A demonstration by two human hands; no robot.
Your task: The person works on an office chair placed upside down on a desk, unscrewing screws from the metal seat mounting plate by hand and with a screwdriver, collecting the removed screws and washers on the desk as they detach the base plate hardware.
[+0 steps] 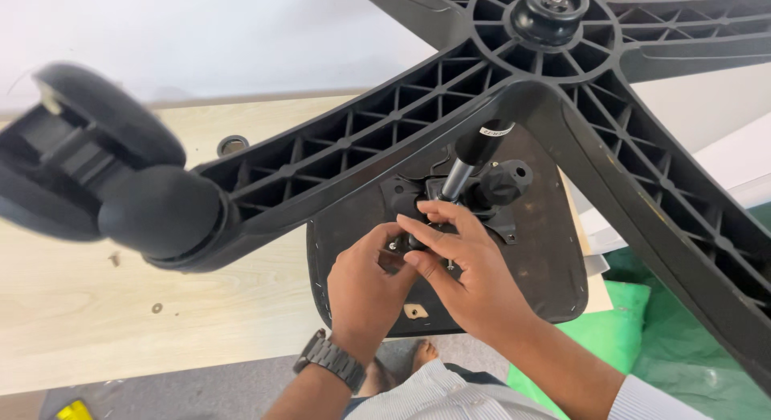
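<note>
2 hands meet on the black mechanism plate [490, 219] bolted to the underside of the upturned seat [554, 267], just below the gas cylinder [470, 167]. Our left hand [365, 287] curls its fingers onto the plate's near edge; our right hand [462, 267] pinches a small part there, too hidden to identify. Overhead spreads the ribbed star base [514, 75], 1 caster [104, 167] at left, above the pale wooden board [96, 307].
</note>
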